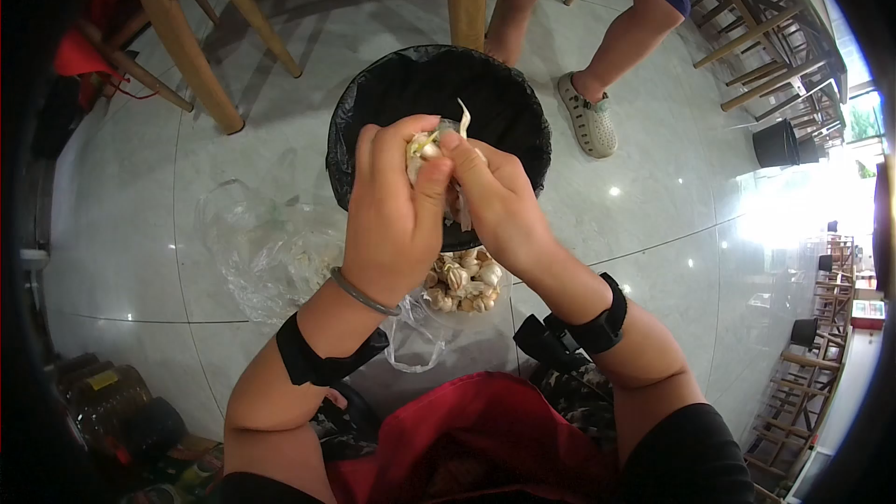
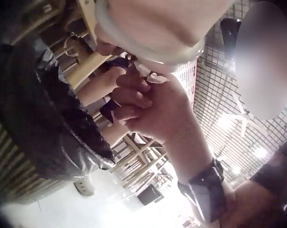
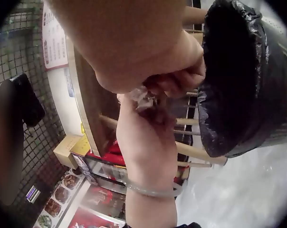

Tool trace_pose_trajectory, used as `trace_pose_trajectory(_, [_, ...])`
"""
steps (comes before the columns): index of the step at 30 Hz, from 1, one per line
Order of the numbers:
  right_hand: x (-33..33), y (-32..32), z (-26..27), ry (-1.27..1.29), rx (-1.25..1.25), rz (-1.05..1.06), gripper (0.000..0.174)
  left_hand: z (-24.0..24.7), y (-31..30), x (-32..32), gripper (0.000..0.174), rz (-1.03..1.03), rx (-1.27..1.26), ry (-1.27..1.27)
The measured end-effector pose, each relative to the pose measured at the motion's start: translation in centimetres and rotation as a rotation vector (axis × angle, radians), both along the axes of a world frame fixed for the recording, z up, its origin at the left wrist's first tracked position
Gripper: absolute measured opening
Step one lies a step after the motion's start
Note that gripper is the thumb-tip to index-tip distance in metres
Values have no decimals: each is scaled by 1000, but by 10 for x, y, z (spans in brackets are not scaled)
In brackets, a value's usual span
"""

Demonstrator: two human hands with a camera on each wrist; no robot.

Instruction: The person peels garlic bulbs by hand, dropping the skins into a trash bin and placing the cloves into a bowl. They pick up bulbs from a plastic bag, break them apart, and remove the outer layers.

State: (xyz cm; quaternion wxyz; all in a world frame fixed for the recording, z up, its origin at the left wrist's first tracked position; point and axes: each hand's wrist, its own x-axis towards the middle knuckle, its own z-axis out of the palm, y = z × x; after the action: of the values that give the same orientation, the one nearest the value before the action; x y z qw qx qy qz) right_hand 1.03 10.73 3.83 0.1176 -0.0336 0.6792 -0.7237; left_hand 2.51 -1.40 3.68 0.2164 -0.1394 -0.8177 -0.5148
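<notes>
Both hands meet above a bin (image 1: 378,82) lined with a black plastic bag. My left hand (image 1: 392,191) grips a whitish garlic bulb (image 1: 426,146) with its fingers and thumb. From the other side my right hand (image 1: 506,201) pinches at the same garlic, its thumb on top. A pale strip of peel (image 1: 464,118) sticks up beside the right thumb. In the right wrist view, papery white skin (image 3: 144,100) shows between the hands; the fingers hide much of the bulb. Below the bin's near rim lies a heap of garlic bulbs (image 1: 467,282).
A clear plastic bag (image 1: 266,257) spreads over the tiled floor left of the bin. Wooden chair legs (image 1: 210,65) stand at the back left. Another person's leg and grey clog (image 1: 590,119) are just behind the bin to the right. Large jars (image 1: 107,401) stand at the lower left.
</notes>
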Motion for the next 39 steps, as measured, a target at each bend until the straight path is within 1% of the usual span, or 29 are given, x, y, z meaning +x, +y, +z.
trace_pose_trajectory(1, [2,0,4,-1,12,-32,42,1,1,1,25,30,-63,41])
trace_pose_trajectory(2, [2,1,6,-1,24,-63,42,1,-1,2,26,18,-104,14])
trace_pose_trajectory(4, [1,6,4,125,109,-67,40,3,-6,3,28,-5,-185,-38])
trace_pose_trajectory(5, [0,8,3,188,151,-69,40,4,-5,5,27,-21,-129,-36])
trace_pose_trajectory(7, [4,5,9,194,128,-117,39,6,2,9,26,-51,-18,-35])
trace_pose_trajectory(9, [7,3,9,224,121,-154,39,7,5,7,24,-78,41,45])
trace_pose_trajectory(10, [9,3,10,190,102,-161,38,8,7,6,23,-92,70,86])
trace_pose_trajectory(12, [13,0,15,120,61,-174,37,4,9,7,22,-75,128,77])
trace_pose_trajectory(13, [14,-3,18,-13,-58,-222,36,2,10,7,22,-68,155,72])
trace_pose_trajectory(15, [17,-9,23,-278,-295,-312,34,-2,16,5,25,-54,332,-11])
trace_pose_trajectory(16, [17,-10,16,-213,-318,-258,27,-3,18,4,27,-45,421,-52])
trace_pose_trajectory(19, [6,-7,25,-174,-421,-257,27,10,11,6,28,-282,1027,-421])
trace_pose_trajectory(20, [1,-1,25,-172,-470,-255,27,12,7,2,26,-393,1251,-460])
trace_pose_trajectory(21, [-4,5,26,-124,-457,-243,32,14,3,-1,26,-374,1299,-498])
trace_pose_trajectory(23, [-16,22,24,-138,-261,-178,36,16,-8,-8,27,-334,1394,-570])
trace_pose_trajectory(24, [-19,29,22,-32,7,-110,34,12,-15,-12,29,-351,1355,-563])
trace_pose_trajectory(26, [-22,39,19,182,544,30,32,12,-21,-9,31,-306,1114,-574])
trace_pose_trajectory(27, [-22,43,19,244,642,41,29,14,-21,-7,32,-284,993,-579])
trace_pose_trajectory(29, [-21,48,19,369,838,63,30,13,-20,-4,34,-222,860,-596])
trace_pose_trajectory(30, [-23,48,25,247,871,69,27,13,-20,-4,36,-191,792,-603])
trace_pose_trajectory(33, [-24,43,16,385,672,1,20,-1,-29,-8,38,-413,1023,-681])
trace_pose_trajectory(36, [-22,33,14,436,379,-83,18,4,-28,-8,33,-547,1218,-719])
trace_pose_trajectory(39, [-18,30,24,273,180,-15,19,6,-25,-6,26,-517,1182,-694])
